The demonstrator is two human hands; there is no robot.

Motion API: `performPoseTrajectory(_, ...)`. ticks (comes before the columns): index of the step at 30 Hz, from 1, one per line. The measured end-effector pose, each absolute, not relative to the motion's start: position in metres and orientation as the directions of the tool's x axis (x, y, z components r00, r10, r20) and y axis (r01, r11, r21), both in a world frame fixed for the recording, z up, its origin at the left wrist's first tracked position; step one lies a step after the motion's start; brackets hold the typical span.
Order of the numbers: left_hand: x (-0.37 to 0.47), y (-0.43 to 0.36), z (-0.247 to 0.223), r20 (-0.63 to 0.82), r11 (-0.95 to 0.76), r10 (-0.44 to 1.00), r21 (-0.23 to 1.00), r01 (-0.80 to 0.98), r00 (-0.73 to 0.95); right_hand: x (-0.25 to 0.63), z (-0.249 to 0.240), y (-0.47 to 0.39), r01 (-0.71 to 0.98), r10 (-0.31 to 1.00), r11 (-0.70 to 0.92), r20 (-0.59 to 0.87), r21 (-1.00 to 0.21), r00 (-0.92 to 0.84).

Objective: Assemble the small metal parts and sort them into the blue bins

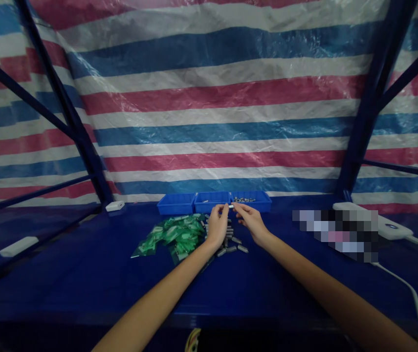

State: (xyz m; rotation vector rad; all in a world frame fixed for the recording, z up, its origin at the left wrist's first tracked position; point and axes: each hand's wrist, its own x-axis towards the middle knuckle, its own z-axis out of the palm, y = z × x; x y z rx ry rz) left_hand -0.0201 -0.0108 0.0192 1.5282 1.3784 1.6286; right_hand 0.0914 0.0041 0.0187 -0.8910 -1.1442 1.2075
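Observation:
My left hand (217, 226) and my right hand (252, 221) meet at the fingertips around a small silvery piece (231, 207), in front of the blue bins. Both hands pinch it, one from each side. Beneath and between them, several small grey metal cylinders (242, 249) lie on the blue table (267, 293). Left of my left hand is a heap of green plastic packets (183, 233). Behind the hands stand the left bin (176, 205), the middle bin (209, 207) with a small piece inside, and the right bin (263, 206) holding small metal parts (244, 200).
A white power bank or box (388, 226) with a cable (410, 283) lies at the right beside a blurred-out object (341, 237). Small white boxes lie at the left (115, 206) (18, 246). Blue frame posts rise at both sides, before a striped sheet.

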Motion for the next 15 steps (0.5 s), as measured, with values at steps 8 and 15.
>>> performPoseTrajectory(8, -0.0199, -0.0119, 0.0181, 0.398, -0.33, 0.895, 0.895, 0.3, -0.203, 0.0942, 0.0171, 0.0081, -0.106, 0.94, 0.34, 0.341, -0.935, 0.004)
performPoseTrajectory(15, -0.0216, -0.0135, 0.0229, 0.416, -0.334, 0.894, 0.866, 0.373, -0.165, 0.0945, 0.0168, 0.0082, -0.072, 0.93, 0.366, 0.367, -0.928, 0.005)
